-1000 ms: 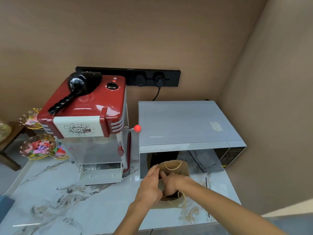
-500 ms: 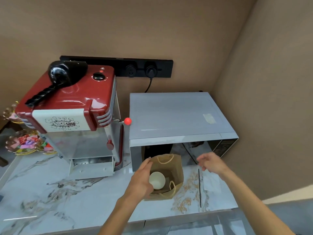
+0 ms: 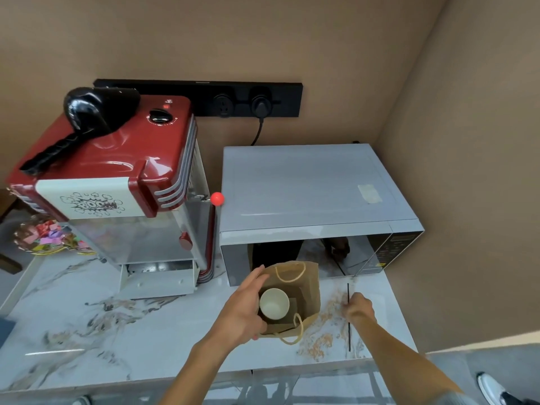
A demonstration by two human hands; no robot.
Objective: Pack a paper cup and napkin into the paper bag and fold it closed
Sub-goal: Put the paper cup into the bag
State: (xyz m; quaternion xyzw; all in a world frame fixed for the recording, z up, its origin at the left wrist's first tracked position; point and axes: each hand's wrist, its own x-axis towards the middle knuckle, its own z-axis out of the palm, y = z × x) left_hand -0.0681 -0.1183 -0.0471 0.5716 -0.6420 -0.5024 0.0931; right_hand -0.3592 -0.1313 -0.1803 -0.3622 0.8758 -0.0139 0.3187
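A brown paper bag [image 3: 306,280] with rope handles stands open on the marble counter [image 3: 117,331], just in front of the microwave. A white paper cup [image 3: 274,303] sits upright inside it. My left hand [image 3: 244,309] grips the bag's left rim, fingers along the outside. My right hand [image 3: 360,307] is down on the counter to the right of the bag, apart from it, fingers curled downward. A white napkin lay there earlier; the hand hides that spot and I cannot make the napkin out against the pale marble.
A grey microwave [image 3: 306,185] fills the back right and a red popcorn machine [image 3: 117,171] the back left. A dish of coloured wrappers [image 3: 46,235] lies far left. A thin black line [image 3: 349,331] runs along the counter by my right hand. Walls close the right side.
My right hand left the bag, swung right and came down onto the counter where the napkin lay. The cup stays in the bag, and my left hand keeps its hold on the rim.
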